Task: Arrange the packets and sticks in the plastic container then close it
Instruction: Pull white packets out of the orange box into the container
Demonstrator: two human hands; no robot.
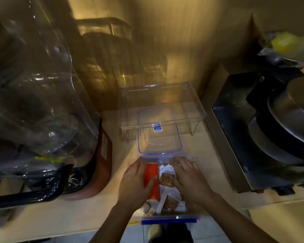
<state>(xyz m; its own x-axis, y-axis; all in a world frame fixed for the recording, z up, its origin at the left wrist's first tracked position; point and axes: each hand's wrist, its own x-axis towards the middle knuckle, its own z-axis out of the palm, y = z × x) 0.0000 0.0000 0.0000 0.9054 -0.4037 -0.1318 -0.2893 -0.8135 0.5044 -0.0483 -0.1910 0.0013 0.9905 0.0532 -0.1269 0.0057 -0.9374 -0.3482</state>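
Observation:
A clear plastic container (168, 219) with a blue clip on its near rim sits at the counter's front edge. Inside it lie a red packet (151, 174), brown packets (167, 179) and white sticks (162, 199). My left hand (135, 185) rests on the red packet, thumb and fingers wrapped round its sides. My right hand (188, 179) lies flat over the packets on the right side of the container. The clear lid (159, 137) with a blue edge and blue label lies flat just beyond the container.
A clear acrylic rack (162, 106) stands behind the lid. Large clear bottles and a dish rack (39, 102) fill the left. A dark metal box with stacked pots (279, 128) stands to the right. The counter edge is at the bottom.

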